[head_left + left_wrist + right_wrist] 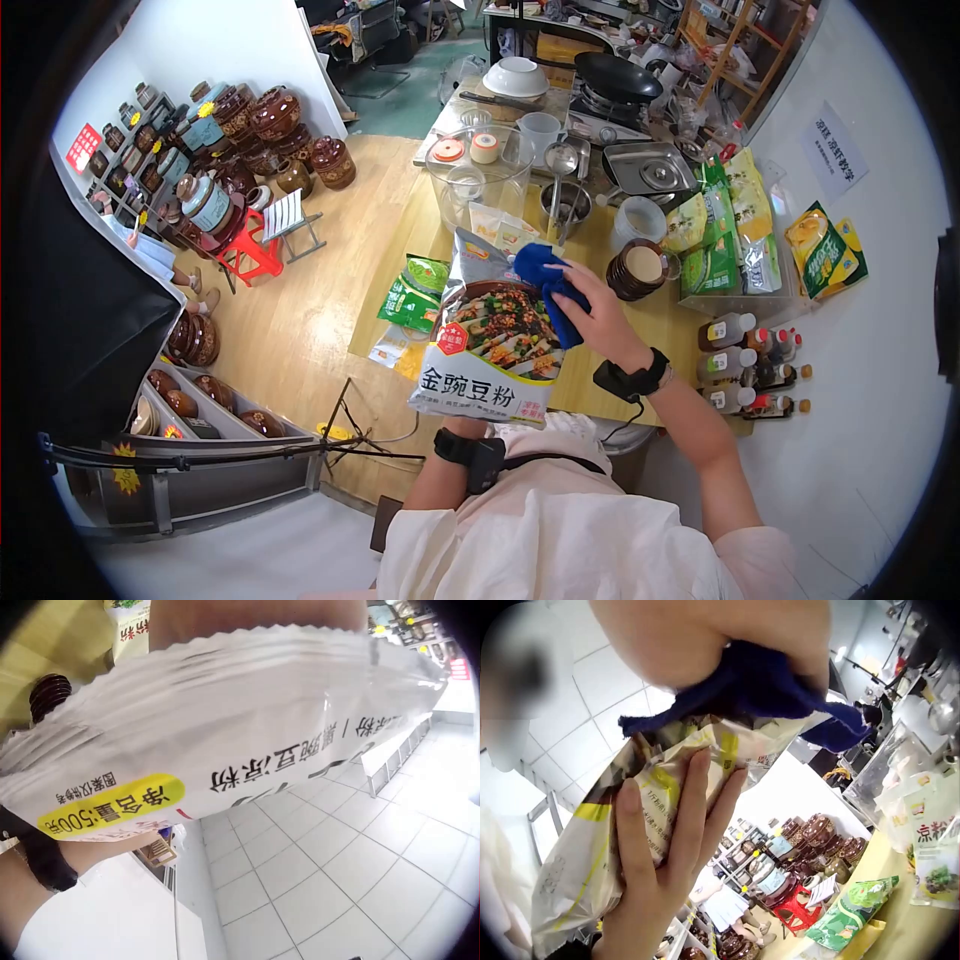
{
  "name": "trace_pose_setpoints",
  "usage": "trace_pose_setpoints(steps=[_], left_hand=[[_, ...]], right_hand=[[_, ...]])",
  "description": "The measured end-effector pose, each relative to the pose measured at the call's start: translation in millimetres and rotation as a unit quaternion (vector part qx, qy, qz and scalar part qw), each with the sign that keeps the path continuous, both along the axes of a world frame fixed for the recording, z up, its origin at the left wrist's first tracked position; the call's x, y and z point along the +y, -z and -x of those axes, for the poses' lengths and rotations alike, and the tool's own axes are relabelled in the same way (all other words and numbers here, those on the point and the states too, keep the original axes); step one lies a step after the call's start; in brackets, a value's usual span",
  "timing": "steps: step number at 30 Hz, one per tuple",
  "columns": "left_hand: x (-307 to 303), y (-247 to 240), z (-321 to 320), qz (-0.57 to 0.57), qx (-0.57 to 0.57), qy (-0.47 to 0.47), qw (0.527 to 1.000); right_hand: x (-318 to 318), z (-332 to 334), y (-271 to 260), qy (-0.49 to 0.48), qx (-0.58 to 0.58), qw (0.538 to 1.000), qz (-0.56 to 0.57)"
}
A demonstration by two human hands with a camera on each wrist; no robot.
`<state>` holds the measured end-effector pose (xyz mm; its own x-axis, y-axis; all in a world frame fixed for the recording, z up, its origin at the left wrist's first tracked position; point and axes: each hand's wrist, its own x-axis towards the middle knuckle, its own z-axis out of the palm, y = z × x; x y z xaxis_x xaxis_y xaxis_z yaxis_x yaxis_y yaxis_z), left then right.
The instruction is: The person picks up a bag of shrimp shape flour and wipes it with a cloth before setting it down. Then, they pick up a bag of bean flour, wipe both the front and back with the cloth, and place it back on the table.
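A large printed food packet (488,350) stands tilted toward the head camera. It shows a dish photo and a yellow 500-gram label (112,804) near its lower seam. My left hand (656,889) supports it from behind, fingers spread and fairly straight against its back in the right wrist view; the thumb is hidden. From the head view the packet covers that hand. My right hand (603,318) grips a bunched dark blue cloth (545,272), which lies against the packet's upper right edge.
Below the packet lies a green packet (417,290) on the wooden table (400,235). Beyond stand a clear tub (510,190), a steel pot (575,205), a ladle (560,160) and stacked brown bowls (634,272). Bottles (727,330) line the right wall. A black tripod (330,440) stands at left.
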<state>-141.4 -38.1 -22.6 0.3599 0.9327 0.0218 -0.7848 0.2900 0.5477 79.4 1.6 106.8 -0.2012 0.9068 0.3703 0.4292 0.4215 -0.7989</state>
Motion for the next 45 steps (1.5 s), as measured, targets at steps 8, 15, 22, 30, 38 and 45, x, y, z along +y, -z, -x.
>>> trace_pose_setpoints(steps=[8, 15, 22, 30, 38, 45], left_hand=[[-1.5, 4.9, -1.6, 0.005, -0.005, 0.009, 1.000], [10.4, 8.1, -14.3, -0.002, -0.037, 0.013, 0.999], [6.5, 27.2, -4.3, -0.015, -0.081, 0.026, 0.996], [-7.9, 88.1, 25.2, -0.065, -0.165, 0.062, 0.982], [-15.1, 24.0, 9.0, 0.206, 0.064, -0.085, 0.973], [-17.7, 4.4, 10.0, 0.244, 0.102, -0.095, 0.960]], right_hand=[[-34.1, 10.5, -14.1, -0.041, -0.044, 0.998, -0.023], [-61.2, 25.2, -0.4, -0.148, -0.236, 0.931, -0.235], [-83.1, 13.6, 15.0, -0.221, -0.276, 0.897, -0.265], [-91.1, -34.0, 58.7, -0.129, -0.280, 0.928, -0.208], [-74.1, -98.9, 157.1, 0.073, -0.281, 0.957, 0.019], [-79.8, -119.1, 211.7, 0.103, -0.386, 0.887, 0.230]])
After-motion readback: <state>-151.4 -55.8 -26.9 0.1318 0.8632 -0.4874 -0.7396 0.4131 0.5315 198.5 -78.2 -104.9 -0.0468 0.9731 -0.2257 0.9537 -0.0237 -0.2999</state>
